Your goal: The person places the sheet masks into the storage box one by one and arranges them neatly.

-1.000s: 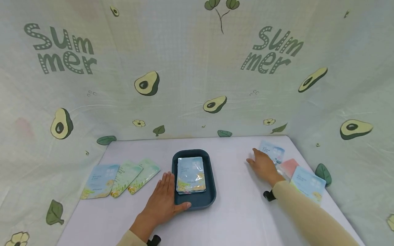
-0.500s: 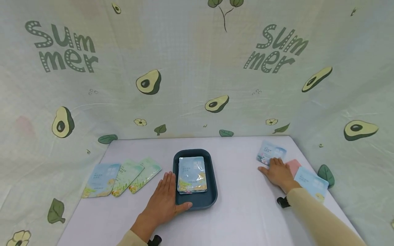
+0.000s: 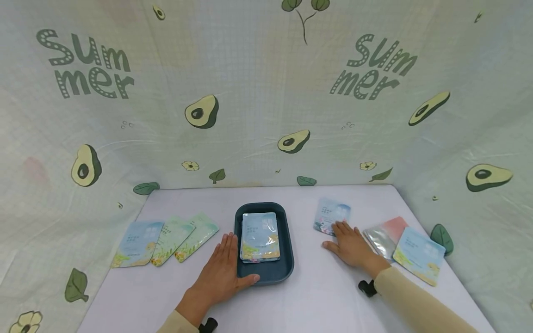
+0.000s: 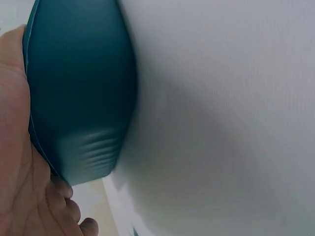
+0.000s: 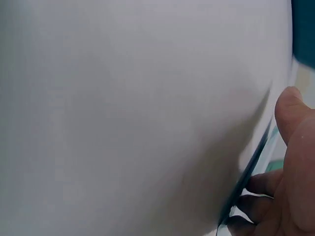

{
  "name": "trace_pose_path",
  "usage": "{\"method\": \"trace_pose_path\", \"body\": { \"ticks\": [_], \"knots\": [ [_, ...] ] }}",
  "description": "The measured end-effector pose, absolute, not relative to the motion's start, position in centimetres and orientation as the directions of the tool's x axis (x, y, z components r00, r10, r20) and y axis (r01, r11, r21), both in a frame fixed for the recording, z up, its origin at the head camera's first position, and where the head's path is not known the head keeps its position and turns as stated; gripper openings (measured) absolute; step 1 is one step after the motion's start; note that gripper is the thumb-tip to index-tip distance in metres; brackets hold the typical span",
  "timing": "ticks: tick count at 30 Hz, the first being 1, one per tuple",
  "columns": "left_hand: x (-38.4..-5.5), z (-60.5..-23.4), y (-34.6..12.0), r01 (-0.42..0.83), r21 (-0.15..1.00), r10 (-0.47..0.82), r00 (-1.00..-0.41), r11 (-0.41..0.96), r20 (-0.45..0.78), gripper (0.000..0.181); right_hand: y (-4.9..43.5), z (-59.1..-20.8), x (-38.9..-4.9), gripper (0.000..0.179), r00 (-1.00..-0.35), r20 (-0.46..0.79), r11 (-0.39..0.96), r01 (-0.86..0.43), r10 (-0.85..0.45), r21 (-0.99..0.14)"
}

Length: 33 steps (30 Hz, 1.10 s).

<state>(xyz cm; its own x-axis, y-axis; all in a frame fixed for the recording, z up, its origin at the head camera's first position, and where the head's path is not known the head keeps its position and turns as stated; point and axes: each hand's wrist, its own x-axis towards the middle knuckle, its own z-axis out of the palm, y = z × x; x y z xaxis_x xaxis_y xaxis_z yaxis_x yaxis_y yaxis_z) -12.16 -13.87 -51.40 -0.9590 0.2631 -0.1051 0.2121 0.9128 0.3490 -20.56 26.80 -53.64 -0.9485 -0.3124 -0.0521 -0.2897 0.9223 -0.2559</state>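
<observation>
Beside the dark blue tray (image 3: 268, 272), left hand (image 3: 222, 266) straight-fingered against its rim.
Right hand (image 3: 351, 245), fingers extended, touches a light-blue printed sachet (image 3: 331, 214) on the white table (image 3: 316, 296).

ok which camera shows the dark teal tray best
The head view: the dark teal rounded tray shows nearly whole from above, the left hand covering some of its edge and a glossy light-blue rectangular packet inside. The left wrist view shows its outer side, cropped; the right wrist view, only a piece at the upper right.
</observation>
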Motion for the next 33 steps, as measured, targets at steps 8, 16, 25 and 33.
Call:
{"method": "trace_pose_path", "body": {
  "ticks": [8, 16, 25, 33],
  "knots": [
    [-12.2, -51.6, -14.2, 0.218, 0.365, 0.277, -0.953, 0.905, -0.119, 0.127, 25.2, -52.7, -17.3, 0.072, -0.910, -0.010, 0.880, -0.399, -0.416, -0.256],
    [-12.2, -51.7, -14.5, 0.189, 0.386, 0.252, -0.960, 0.903, -0.120, 0.126, 26.5, -51.7, -22.8, 0.078, -0.932, 0.118, 0.917, -0.360, -0.343, -0.173],
    [-12.3, -51.8, -14.2, 0.193, 0.400, 0.255, -0.961, 0.896, -0.110, 0.127, 27.5, -52.3, -26.5, 0.108, -0.937, -0.004, 0.931, -0.347, -0.349, -0.118],
    [-12.4, -51.9, -14.1, 0.193, 0.398, 0.256, -0.960, 0.897, -0.110, 0.127, 27.8, -53.4, -27.0, 0.113, -0.947, -0.042, 0.939, -0.310, -0.319, -0.147]
  ]
}}
